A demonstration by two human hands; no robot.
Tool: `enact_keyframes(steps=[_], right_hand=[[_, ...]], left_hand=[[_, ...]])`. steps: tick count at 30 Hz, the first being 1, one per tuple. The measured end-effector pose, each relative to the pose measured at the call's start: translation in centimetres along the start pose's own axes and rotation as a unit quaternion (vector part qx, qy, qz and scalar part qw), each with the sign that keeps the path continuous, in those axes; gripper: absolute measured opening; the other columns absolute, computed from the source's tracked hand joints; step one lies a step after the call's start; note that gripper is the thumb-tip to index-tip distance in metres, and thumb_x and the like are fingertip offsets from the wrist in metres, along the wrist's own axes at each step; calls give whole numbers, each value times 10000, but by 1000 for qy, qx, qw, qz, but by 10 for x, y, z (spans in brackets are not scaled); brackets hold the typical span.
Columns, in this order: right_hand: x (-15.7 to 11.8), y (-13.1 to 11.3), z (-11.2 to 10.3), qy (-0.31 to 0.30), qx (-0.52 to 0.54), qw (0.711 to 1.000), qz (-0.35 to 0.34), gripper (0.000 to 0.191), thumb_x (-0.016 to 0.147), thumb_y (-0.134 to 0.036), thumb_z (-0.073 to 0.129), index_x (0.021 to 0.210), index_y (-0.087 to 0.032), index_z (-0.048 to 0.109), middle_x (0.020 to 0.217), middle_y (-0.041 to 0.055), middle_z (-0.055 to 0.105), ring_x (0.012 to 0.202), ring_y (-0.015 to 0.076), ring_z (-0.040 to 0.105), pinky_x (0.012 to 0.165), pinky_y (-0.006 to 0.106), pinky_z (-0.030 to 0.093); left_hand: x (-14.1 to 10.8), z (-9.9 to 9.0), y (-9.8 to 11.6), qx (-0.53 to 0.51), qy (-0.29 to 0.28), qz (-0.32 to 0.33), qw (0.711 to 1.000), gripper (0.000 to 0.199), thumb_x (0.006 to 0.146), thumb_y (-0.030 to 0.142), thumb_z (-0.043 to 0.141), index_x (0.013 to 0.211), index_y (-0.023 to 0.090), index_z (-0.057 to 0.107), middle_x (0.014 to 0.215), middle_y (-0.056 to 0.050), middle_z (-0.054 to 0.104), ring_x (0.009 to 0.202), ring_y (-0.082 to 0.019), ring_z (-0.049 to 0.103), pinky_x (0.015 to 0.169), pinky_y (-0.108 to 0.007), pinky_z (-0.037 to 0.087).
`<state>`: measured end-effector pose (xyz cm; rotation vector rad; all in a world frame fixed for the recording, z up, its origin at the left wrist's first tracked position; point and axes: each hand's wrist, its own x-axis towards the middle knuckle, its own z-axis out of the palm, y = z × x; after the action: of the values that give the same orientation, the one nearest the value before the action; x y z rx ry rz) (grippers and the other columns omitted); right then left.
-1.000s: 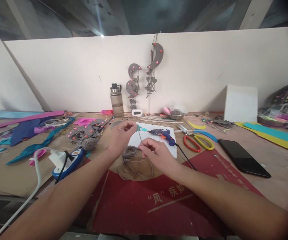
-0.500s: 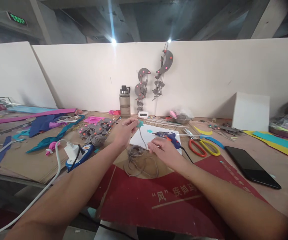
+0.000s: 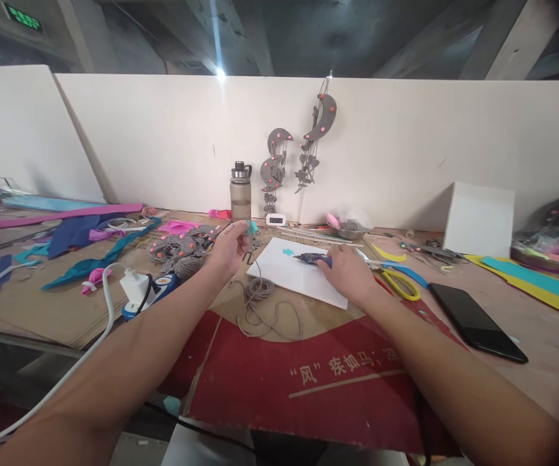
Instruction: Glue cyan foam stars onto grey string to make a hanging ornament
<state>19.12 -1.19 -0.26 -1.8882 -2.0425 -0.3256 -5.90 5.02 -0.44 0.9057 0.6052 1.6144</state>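
Note:
My left hand [image 3: 231, 249] pinches a small teal flower cutout [image 3: 252, 227] above the table, and grey cord [image 3: 260, 288] runs down from it to a loose coil on the cardboard. My right hand [image 3: 350, 270] is closed over the handle of a blue hot glue gun [image 3: 314, 259], which lies on a white board [image 3: 298, 282]. Its nozzle points left. Near that tip a second teal flower [image 3: 287, 252] rests flat on the board. My palm hides most of the gun's handle.
Yellow-and-red-handled scissors [image 3: 403, 286] and a black phone [image 3: 476, 321] lie to the right. At the left are a power strip [image 3: 165, 285] with a white plug and grey yarn [image 3: 186, 266]. A water bottle [image 3: 241, 193] stands behind, near hanging grey crescent decorations [image 3: 326, 118].
My right hand has moved right and forward onto the glue gun and closed on it. My left hand still holds the flower, now slightly further left; the view has shifted a little.

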Motion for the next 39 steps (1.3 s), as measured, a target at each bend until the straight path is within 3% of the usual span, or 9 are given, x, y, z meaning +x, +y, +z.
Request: enact_keyframes(steps=[3,6,12,15,19,22,25,32,39], right_hand=[[5,8,10,-98,-43,994,37,423,874,-356,491,1107,-12,568,1145,277,557,1057,335,549,851,395,398],[10,10,20,-127,8,989,75,420,836,-257,535,1164,6,527,1165,276,565,1058,327,566,834,370,413],[19,19,30,-126,79,980,132,336,783,-243,567,1051,-43,598,983,212,668,882,264,646,681,296,447],[23,23,26,-114,119,972,165,261,756,-272,585,945,-99,631,894,157,691,768,229,660,585,265,435],[25,20,15,-67,174,965,183,229,785,-244,505,968,-140,595,884,107,686,736,195,659,554,240,437],[20,12,10,-23,327,926,186,223,769,-217,503,981,-163,545,887,76,663,638,156,642,532,234,465],[12,1,8,-3,468,870,154,294,736,-214,545,1020,-176,480,990,73,613,563,121,624,500,246,492],[-12,-30,-3,17,601,799,-32,412,769,-288,570,1122,-209,373,1086,65,573,716,129,648,554,286,578],[-20,-33,-4,36,512,857,-54,292,825,-288,536,1081,-209,421,919,28,661,531,101,581,482,270,511]], left_hand=[[-6,5,-3,29,-30,14,999,197,619,215,729,729,153,579,612,41,509,485,-42,430,424,-183,294],[-11,10,-4,66,-48,31,996,183,641,241,734,721,148,599,589,31,511,481,-46,431,448,-188,315],[-16,15,-11,134,-95,52,985,173,701,290,712,718,138,632,556,15,508,483,-57,427,464,-201,301],[-12,12,-17,145,-98,57,983,195,691,302,728,749,133,651,619,4,539,499,-53,431,480,-206,309],[-8,9,-20,146,-97,56,983,203,680,299,738,760,129,659,609,9,534,491,-53,432,484,-211,306],[-8,9,-19,139,-90,55,985,203,668,291,745,743,127,653,613,10,540,485,-51,432,477,-211,301],[-9,9,-19,126,-78,42,988,205,657,283,753,722,123,642,597,15,533,480,-47,427,469,-205,293],[-9,7,-18,108,-59,-1,992,236,637,286,771,712,113,628,582,18,531,484,-43,441,477,-193,318],[-15,13,-16,111,-54,-31,992,249,626,294,773,706,114,621,568,12,534,481,-55,460,485,-201,358]])
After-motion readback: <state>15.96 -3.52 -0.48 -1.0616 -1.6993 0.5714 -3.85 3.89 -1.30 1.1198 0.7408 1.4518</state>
